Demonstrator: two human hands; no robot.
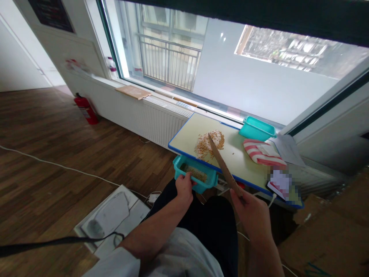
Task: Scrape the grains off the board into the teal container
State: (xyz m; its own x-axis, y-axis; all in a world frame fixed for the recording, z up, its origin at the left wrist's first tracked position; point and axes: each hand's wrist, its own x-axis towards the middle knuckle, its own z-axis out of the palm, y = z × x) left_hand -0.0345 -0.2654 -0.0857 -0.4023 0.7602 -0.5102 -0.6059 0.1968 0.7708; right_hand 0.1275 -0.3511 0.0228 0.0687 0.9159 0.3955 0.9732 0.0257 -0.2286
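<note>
My left hand (185, 187) grips the near wall of a teal plastic basket (212, 181), held below the table's front edge. Small greenish-brown grains (198, 175) cover its bottom. In my right hand (249, 206) is a long, flat brown wooden stick (220, 159), slanting up and away over the tabletop. Its far tip touches a spread pile of yellow kernels mixed with whitish grains (206, 145). The pile lies on the cream, blue-edged folding table (184, 134), close to the basket.
A second teal basket (257, 129) stands at the table's back right. Near it lie a red-and-white striped cloth (262, 152) and a phone (281, 184) with a white cable. A radiator (161, 117) runs under the window. Cardboard boxes (331, 227) stand at right.
</note>
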